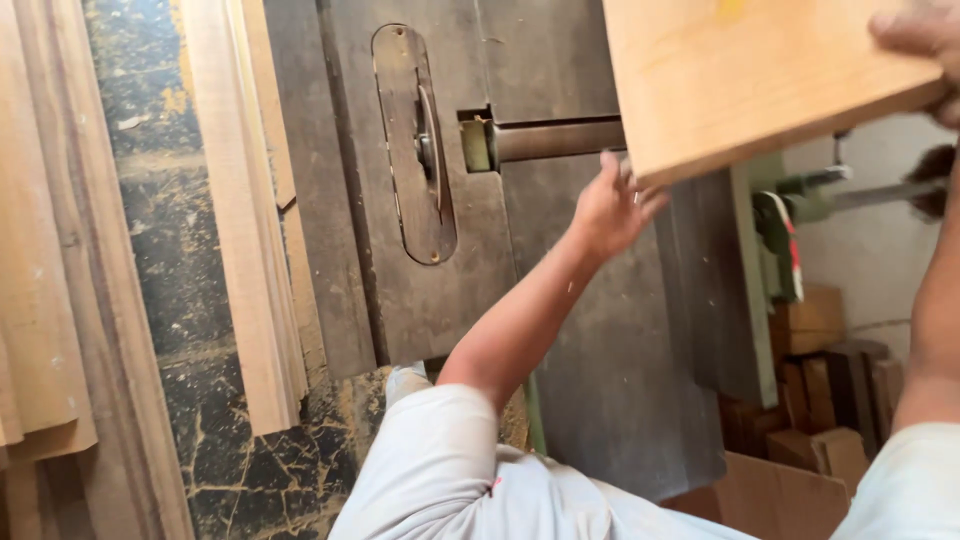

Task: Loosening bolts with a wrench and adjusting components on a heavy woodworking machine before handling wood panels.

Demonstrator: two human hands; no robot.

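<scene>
Your left hand (607, 205) grips the lower edge of a pale wooden board (745, 75), fingers curled up against its underside and thumb near the corner. Your right hand (925, 45) shows only at the upper right edge of the view, its fingers wrapped over the far corner of the same board, so both hands have hold of it. The board hangs tilted in the air above the metal worktop (590, 340) of a table saw, not resting on it.

On that worktop, left of your left hand, sits a long oval insert plate (415, 145) with the saw blade (430, 145) showing through its slot. Just beside the plate, a dark steel bar (555, 140) runs across toward the board and passes behind it.

Left of the saw, several long pale planks (245, 220) lean or lie alongside the machine over a dark, cracked floor (170, 250). At the right, below the worktop's edge, short wood offcuts (825, 400) are stacked, with a green machine part (780, 220) above them near a white wall (880, 255).
</scene>
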